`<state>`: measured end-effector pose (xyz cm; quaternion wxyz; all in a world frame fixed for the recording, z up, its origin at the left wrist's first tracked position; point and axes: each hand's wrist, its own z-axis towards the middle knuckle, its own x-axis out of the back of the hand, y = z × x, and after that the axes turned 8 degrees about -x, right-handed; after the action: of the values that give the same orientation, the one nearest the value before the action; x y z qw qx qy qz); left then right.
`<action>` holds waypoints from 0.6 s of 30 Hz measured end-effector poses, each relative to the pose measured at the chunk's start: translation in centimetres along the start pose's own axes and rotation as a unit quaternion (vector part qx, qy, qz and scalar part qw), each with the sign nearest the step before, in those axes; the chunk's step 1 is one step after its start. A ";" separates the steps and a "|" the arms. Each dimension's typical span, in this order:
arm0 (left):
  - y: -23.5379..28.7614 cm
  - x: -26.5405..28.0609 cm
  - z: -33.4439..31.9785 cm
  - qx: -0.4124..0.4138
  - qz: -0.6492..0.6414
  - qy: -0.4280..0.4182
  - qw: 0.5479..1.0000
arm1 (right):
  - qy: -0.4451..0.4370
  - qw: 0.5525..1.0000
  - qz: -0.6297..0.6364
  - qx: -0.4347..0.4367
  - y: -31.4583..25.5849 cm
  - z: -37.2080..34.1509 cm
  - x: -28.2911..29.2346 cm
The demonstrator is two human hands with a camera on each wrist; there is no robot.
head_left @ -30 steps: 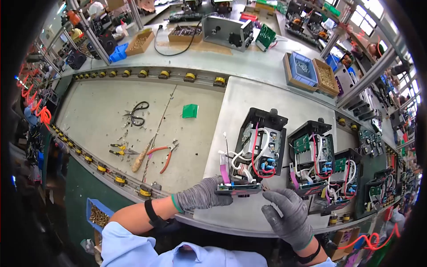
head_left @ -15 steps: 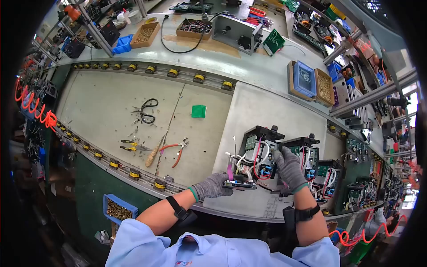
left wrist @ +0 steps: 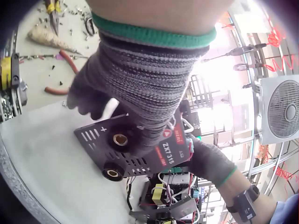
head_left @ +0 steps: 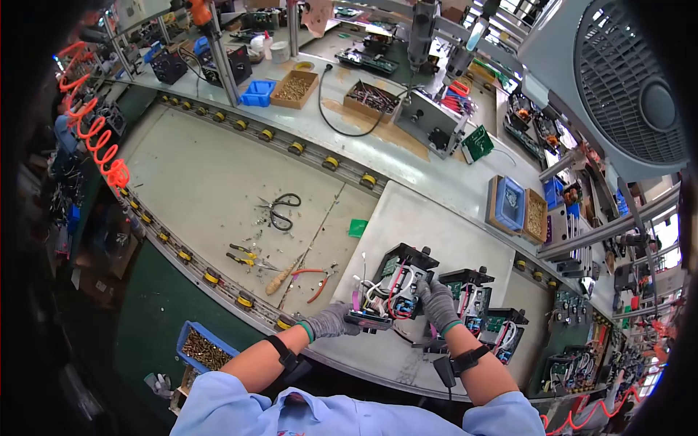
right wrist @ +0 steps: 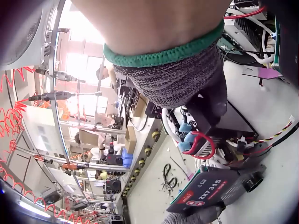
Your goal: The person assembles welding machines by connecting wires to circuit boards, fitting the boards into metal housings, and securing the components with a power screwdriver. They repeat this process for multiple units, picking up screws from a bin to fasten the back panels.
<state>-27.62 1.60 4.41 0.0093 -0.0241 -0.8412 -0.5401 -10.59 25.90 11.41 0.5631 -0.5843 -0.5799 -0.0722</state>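
Observation:
A welding machine chassis [head_left: 396,282], uncovered with red and white wires and circuit boards showing, stands on a pale board in the head view. Its black front panel [left wrist: 164,150], marked ZX7 315 and fitted with two round sockets, tilts outward at the near side. My gloved left hand [head_left: 331,320] holds that panel by its left end; in the right wrist view its fingers [right wrist: 198,217] lie along the panel's edge. On the chassis's right side, my gloved right hand [head_left: 438,305] grips the black frame, its fingertips partly hidden by the glove and wiring.
Two similar units [head_left: 469,287] stand close on the right. Left lie black scissors [head_left: 282,212], yellow pliers [head_left: 249,257], red-handled pliers [head_left: 317,285] and a wooden-handled tool [head_left: 282,277] among scraps. Rollers [head_left: 246,299] edge the line; a fan [head_left: 632,87] hangs upper right.
My right hand has moved from beside the front panel to the chassis's right side. The left hand stays at the panel. The head view has swung, bringing the fan in.

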 end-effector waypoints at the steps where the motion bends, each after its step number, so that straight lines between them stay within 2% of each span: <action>1: 1.9 0.6 -1.3 0.055 0.102 0.036 0.993 | -0.021 0.999 -0.007 -0.038 -0.9 0.3 -0.6; 2: 3.0 1.2 -2.3 0.110 0.201 0.072 0.971 | -0.025 0.999 -0.024 -0.034 -0.1 1.5 -2.1; 3: -0.4 1.6 -2.9 0.082 0.159 0.069 0.982 | -0.049 0.998 -0.005 -0.044 -1.3 1.9 -2.5; 4: 1.4 2.1 -4.1 0.084 0.162 0.075 0.980 | -0.074 0.996 0.013 -0.056 -2.2 2.1 -2.9; 5: 4.6 2.7 -5.8 0.159 0.004 0.084 0.984 | -0.075 0.996 0.028 -0.041 0.3 4.2 -5.6; 6: 6.4 3.1 -6.9 0.227 -0.155 0.090 0.957 | -0.076 0.996 0.029 -0.036 -0.8 4.3 -4.9; 7: 5.0 3.6 -6.8 0.207 -0.222 0.088 0.949 | -0.146 0.987 -0.018 -0.060 -3.1 4.1 -3.2; 8: 5.0 3.8 -6.6 0.205 -0.226 0.093 0.948 | -0.213 0.971 -0.068 -0.083 -5.0 4.4 -2.2; 9: 5.3 4.2 -6.2 0.216 -0.265 0.096 0.935 | -0.208 0.947 -0.228 0.086 -4.6 6.4 -1.0; 10: 5.2 4.5 -5.9 0.226 -0.307 0.099 0.919 | -0.094 0.916 -0.348 0.176 -4.1 9.7 -0.5; 11: 3.2 4.6 -4.9 0.242 -0.329 0.092 0.908 | -0.059 0.903 -0.376 0.200 -11.2 8.7 5.1; 12: 3.0 4.2 -4.9 0.243 -0.342 0.094 0.903 | 0.022 0.946 -0.217 0.241 -12.0 12.3 7.6; 13: 3.1 4.3 -4.6 0.235 -0.346 0.096 0.903 | 0.080 0.969 -0.141 0.185 -18.8 11.1 12.1; 14: 3.0 4.5 -4.3 0.227 -0.350 0.099 0.904 | 0.139 0.929 -0.087 0.331 -20.1 15.8 14.8; 15: 2.8 4.4 -4.4 0.216 -0.344 0.098 0.909 | 0.199 0.932 -0.116 0.281 -26.8 13.4 17.8; 16: 2.6 4.0 -4.5 0.218 -0.355 0.096 0.904 | 0.211 0.934 -0.073 0.279 -30.1 15.2 19.7; 17: 2.6 3.5 -4.7 0.187 -0.326 0.125 0.918 | 0.212 0.934 -0.012 0.289 -33.0 16.4 20.6; 18: 2.9 3.1 -4.9 0.155 -0.294 0.156 0.930 | 0.250 0.927 -0.107 0.257 -35.3 19.2 22.2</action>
<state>-30.67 -1.56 9.18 -0.0152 0.3102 -0.8719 -0.3785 -41.29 42.53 41.22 0.8096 -0.3170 -0.4783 -0.1238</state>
